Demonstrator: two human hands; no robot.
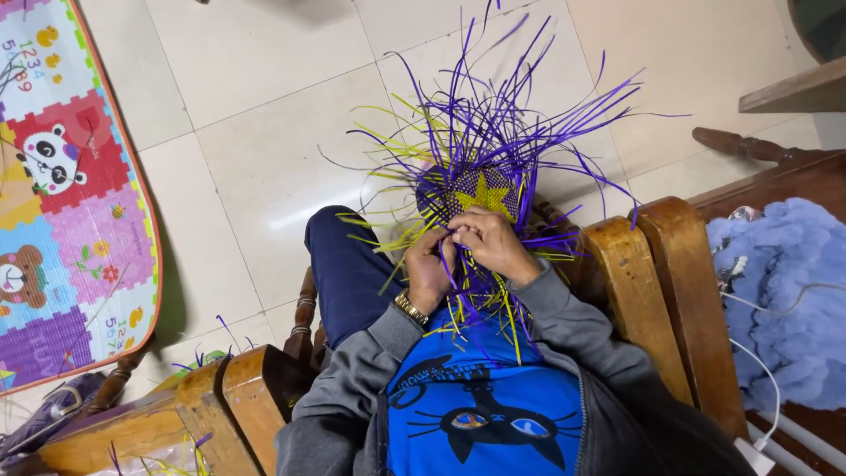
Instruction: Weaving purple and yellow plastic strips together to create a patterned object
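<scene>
- Left hand (429, 269) and right hand (490, 244), mid-frame, both pinch strands at the near edge of the purple-and-yellow woven plastic-strip piece (480, 196).
- Loose strips fan toward the frame's top.

Glossy plastic strips (493, 115), varnished wooden chair (617, 264), fluffy blue blanket (784, 291).

You sat over a pale tiled floor (264, 159) that shone under overhead light. A colourful play mat (70, 203) lay off to one side — wooden armrests (652, 291) flanked you, and a blue blanket (784, 291) was heaped nearby.
</scene>
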